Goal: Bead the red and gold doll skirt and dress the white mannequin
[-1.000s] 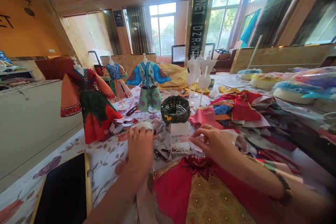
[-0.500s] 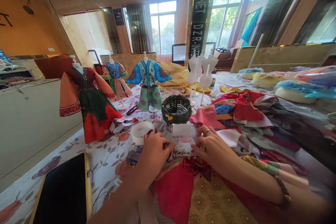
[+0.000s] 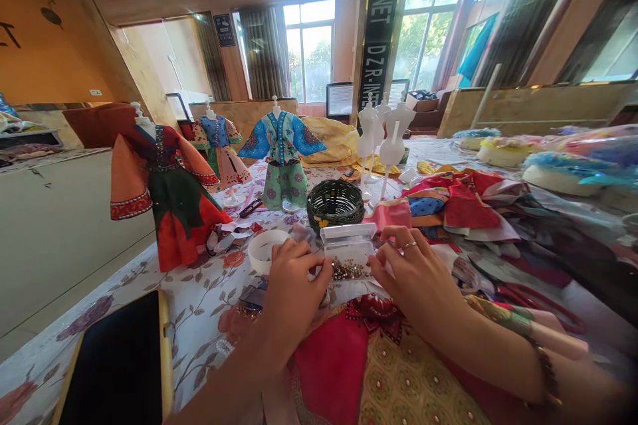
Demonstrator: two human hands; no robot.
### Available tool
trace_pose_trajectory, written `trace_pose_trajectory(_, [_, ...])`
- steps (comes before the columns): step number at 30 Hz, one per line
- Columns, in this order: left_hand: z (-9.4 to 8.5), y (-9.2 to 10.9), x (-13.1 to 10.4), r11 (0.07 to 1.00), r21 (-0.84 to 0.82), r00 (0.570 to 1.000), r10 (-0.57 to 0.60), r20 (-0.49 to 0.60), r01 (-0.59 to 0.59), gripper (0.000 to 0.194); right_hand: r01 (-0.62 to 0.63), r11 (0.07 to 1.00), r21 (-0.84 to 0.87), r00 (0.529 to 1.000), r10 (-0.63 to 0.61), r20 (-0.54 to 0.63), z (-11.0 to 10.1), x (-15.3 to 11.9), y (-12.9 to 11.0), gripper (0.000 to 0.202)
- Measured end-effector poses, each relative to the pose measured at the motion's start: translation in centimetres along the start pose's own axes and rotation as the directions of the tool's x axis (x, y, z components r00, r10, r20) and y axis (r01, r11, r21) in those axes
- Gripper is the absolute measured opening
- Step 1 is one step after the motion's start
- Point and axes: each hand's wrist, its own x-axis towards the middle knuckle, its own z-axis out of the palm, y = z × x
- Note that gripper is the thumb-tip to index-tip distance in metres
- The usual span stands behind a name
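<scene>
A small clear plastic box (image 3: 356, 251) sits between my hands, its hinged lid tipped back. Inside it, tiny gold and silvery beads (image 3: 349, 270) lie along the near side. My left hand (image 3: 298, 279) grips the box's left edge between thumb and bent fingers. At the right edge, my right hand (image 3: 406, 264), with a ring, pinches the box too. Just below lies a red and gold doll garment (image 3: 399, 372), its gold part dotted with small beads. A white round dish (image 3: 266, 249) stands behind my left hand.
A dark woven basket (image 3: 335, 207) stands behind the box. Dressed doll forms (image 3: 282, 153) line the back left, bare white forms (image 3: 367, 133) the middle. A phone (image 3: 119, 358) lies at front left. Fabric scraps (image 3: 468, 202) and red-handled scissors (image 3: 543, 302) are on the right.
The lid has swung further back, and the box looks tilted toward me, showing more of the beads. My right hand has shifted slightly to the right and up.
</scene>
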Motion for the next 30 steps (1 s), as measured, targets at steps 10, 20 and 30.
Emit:
trace_pose_trajectory(10, [-0.5,0.5,-0.1,0.998,-0.036,0.995,0.053,-0.079,-0.056,0.026,-0.020,1.000,0.020,0.999,0.021,-0.045,0.3,0.0,0.0,0.015])
trace_pose_trajectory(20, [-0.4,0.5,-0.2,0.992,-0.049,0.989,0.107,-0.097,-0.112,0.026,-0.090,0.996,0.010,0.991,0.091,-0.094,0.1,0.1,-0.3,0.023])
trace_pose_trajectory(30, [-0.3,0.5,-0.3,0.992,-0.090,0.996,0.091,0.025,-0.089,0.025,-0.039,0.999,-0.037,0.996,0.042,0.077,-0.7,0.2,0.4,0.016])
